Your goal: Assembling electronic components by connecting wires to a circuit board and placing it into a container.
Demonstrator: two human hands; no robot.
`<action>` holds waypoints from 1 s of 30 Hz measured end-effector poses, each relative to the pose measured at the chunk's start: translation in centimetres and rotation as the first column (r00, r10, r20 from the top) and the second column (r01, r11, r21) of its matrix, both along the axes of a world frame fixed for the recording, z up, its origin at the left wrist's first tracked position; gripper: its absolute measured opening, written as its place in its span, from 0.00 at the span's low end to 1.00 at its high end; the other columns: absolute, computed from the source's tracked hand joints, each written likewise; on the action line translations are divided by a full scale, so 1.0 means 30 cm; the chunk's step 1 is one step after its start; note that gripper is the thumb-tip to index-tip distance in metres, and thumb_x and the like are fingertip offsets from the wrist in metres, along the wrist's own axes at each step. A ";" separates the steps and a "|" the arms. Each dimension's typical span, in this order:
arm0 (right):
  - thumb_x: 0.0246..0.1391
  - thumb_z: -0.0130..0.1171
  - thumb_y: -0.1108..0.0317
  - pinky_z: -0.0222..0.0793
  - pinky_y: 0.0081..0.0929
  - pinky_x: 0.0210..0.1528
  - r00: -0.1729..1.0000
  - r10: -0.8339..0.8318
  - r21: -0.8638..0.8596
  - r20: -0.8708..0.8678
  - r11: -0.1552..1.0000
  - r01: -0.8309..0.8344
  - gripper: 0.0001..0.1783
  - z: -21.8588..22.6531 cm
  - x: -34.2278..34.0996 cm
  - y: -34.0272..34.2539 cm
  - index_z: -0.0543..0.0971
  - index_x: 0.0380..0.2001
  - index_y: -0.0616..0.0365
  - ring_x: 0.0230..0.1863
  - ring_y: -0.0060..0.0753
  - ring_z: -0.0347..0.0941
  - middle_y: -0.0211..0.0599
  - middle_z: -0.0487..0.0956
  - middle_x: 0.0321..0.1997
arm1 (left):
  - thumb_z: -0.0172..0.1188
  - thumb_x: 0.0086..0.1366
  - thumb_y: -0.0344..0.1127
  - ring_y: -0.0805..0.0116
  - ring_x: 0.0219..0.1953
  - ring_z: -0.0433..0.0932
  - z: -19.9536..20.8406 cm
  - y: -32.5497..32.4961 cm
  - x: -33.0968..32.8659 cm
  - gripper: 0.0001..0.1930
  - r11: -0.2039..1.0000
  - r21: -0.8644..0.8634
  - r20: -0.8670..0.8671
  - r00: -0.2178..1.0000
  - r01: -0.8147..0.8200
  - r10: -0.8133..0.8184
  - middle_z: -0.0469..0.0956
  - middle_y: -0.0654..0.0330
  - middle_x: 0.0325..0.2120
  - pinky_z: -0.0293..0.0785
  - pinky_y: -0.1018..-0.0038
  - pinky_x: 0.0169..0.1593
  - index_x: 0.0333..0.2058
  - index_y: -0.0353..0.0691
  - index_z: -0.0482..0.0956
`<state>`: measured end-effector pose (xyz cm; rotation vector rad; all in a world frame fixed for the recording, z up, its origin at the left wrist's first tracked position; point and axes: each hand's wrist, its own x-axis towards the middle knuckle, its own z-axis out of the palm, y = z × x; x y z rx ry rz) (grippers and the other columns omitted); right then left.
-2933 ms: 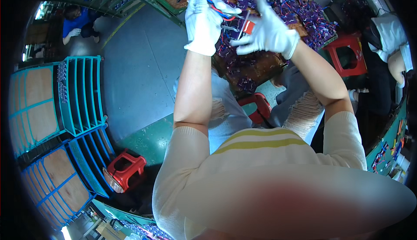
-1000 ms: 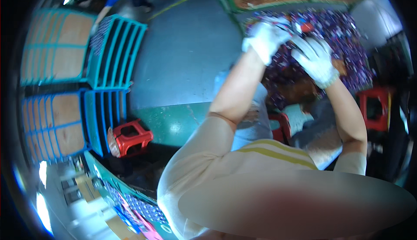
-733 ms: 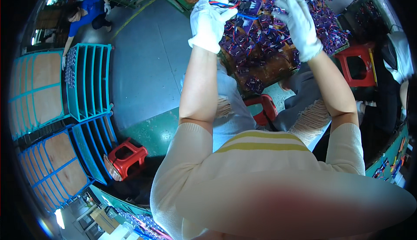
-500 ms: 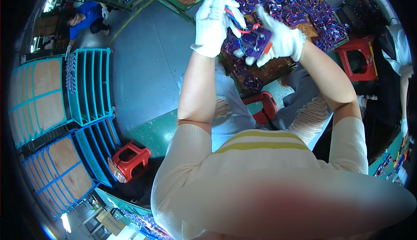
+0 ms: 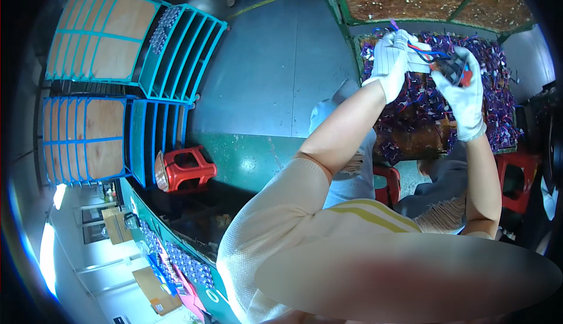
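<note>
White-gloved, the left hand (image 5: 392,60) closes around red and blue wires (image 5: 433,53); the right hand (image 5: 464,98) curls around the dark wired board (image 5: 450,69), above the littered table (image 5: 419,139); best keep the wires slack, gripping the board by its edges.

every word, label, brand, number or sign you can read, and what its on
No text to quote.
Green bench: white marks beside the sleeve, not copied here.
Lower carton: pale label, too small to read.
Dark part at the right hand: no text can be made out.
</note>
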<state>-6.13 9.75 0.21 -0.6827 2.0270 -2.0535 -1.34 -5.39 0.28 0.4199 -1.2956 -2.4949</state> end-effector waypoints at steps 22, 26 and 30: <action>0.34 0.70 0.67 0.57 0.36 0.58 0.898 0.149 0.194 -0.413 0.978 -0.073 0.42 0.006 0.073 0.026 0.61 0.54 0.61 0.58 0.43 0.60 0.50 0.64 0.55 | 0.45 0.66 0.43 0.75 0.16 0.69 0.005 -0.029 0.019 0.15 0.980 -0.089 -0.117 0.975 0.179 -0.189 0.71 0.59 0.18 0.57 0.84 0.13 0.33 0.35 0.70; 0.41 0.66 0.62 0.68 0.34 0.46 0.785 0.458 -0.244 0.417 0.889 -0.388 0.36 -0.104 0.042 0.017 0.62 0.52 0.62 0.41 0.38 0.73 0.44 0.73 0.45 | 0.44 0.67 0.39 0.76 0.18 0.72 -0.007 0.053 0.014 0.13 0.915 -0.245 -0.083 0.934 0.319 -0.348 0.75 0.55 0.22 0.58 0.86 0.15 0.35 0.34 0.71; 0.41 0.63 0.49 0.66 0.35 0.30 0.800 0.424 0.433 -0.425 0.871 -0.232 0.23 -0.062 -0.014 -0.026 0.74 0.27 0.60 0.26 0.42 0.73 0.41 0.75 0.20 | 0.44 0.66 0.43 0.77 0.17 0.69 -0.014 0.059 0.014 0.14 0.956 -0.292 -0.082 0.995 0.024 -0.050 0.77 0.57 0.24 0.58 0.85 0.16 0.33 0.38 0.71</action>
